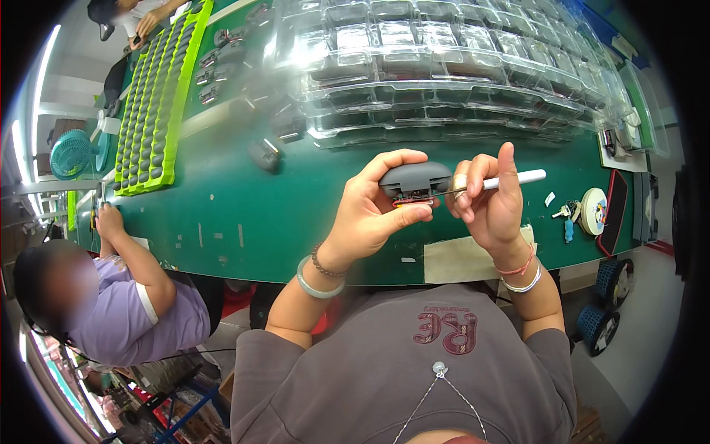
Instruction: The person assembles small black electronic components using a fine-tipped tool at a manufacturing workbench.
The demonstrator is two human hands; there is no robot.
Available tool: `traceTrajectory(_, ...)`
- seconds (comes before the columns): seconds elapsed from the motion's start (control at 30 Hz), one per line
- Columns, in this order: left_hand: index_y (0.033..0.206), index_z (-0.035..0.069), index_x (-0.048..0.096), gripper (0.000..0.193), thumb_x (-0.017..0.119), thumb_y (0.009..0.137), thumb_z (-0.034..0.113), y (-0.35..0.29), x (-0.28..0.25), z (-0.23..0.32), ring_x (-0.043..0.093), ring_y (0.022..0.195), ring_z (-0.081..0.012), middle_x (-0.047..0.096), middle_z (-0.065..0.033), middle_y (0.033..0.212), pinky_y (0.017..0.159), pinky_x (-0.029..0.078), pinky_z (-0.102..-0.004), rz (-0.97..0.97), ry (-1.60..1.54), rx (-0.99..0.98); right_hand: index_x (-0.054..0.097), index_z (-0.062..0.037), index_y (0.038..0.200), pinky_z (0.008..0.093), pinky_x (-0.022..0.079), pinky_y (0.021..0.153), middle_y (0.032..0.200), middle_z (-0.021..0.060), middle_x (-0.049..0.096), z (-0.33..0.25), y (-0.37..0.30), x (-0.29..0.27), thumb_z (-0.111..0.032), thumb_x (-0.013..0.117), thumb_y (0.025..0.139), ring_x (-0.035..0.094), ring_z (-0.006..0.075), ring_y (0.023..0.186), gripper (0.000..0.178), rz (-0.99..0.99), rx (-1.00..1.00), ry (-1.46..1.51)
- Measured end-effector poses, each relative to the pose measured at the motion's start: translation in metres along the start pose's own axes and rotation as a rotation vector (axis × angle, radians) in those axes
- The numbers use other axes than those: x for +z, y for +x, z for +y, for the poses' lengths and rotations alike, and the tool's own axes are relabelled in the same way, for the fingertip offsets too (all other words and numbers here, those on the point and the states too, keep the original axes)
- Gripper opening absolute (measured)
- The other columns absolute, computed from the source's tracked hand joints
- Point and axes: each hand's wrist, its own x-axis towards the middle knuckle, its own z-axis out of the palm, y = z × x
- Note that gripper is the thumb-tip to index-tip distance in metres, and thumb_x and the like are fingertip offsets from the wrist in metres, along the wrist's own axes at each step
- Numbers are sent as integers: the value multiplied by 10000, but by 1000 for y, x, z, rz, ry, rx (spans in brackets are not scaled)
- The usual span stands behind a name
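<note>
My left hand [355, 214] is closed around a dark grey, rounded plastic housing [414, 176], held up above the green table. Its underside is uncovered and shows a small circuit part with red wires. In my right hand [488, 203] is a white pen-shaped tool [521, 178], pinched between the fingers with the index finger raised. A thin dark tip runs from the tool towards the housing's right side; whether it touches cannot be made out. Beneath my right wrist lies a beige sheet [460, 259] at the table's near edge.
Stacked clear plastic trays [436, 96] fill the far side. A lime-green tray of dark pieces [164, 96] stands left, with several loose dark units [265, 155] nearby. Keys [569, 209] and a round pad [593, 211] lie right. A person in lilac [140, 314] works at the left.
</note>
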Motion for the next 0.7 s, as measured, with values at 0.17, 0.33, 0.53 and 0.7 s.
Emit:
traceTrajectory(0.17, 1183, -28, 399, 522, 637, 718, -40, 1, -3, -1, 602, 867, -215, 556, -154, 1030, 718, 542, -313, 23, 32, 18, 463, -68, 594, 262, 367, 450, 580, 79, 512, 5, 4, -3, -470, 221, 926, 426, 137, 421, 575, -40, 76, 124)
traceTrajectory(0.33, 1180, -27, 402, 530, 651, 713, -33, 0, -3, 1, 602, 861, -208, 557, -149, 1025, 727, 540, -315, 33, -11, 24, 467, -79, 588, 278, 372, 494, 592, 70, 520, 8, 8, -5, -434, 215, 939, 429, 141, 436, 559, -65, 176, 236)
traceTrajectory(0.53, 1163, -26, 427, 508, 669, 715, -15, -2, -5, 0, 577, 878, -166, 550, -118, 1019, 758, 509, -285, 24, 60, 61, 468, -72, 587, 278, 376, 496, 598, 72, 510, 4, 9, -4, -423, 228, 940, 428, 140, 443, 553, -114, 205, 220)
traceTrajectory(0.7, 1152, -21, 444, 476, 668, 733, 4, 0, -4, -2, 549, 891, -127, 533, -96, 1036, 777, 481, -252, 51, 121, 125, 481, -21, 596, 254, 387, 449, 606, 111, 486, 0, 2, 0, -397, 237, 944, 443, 152, 460, 568, -71, -150, -88)
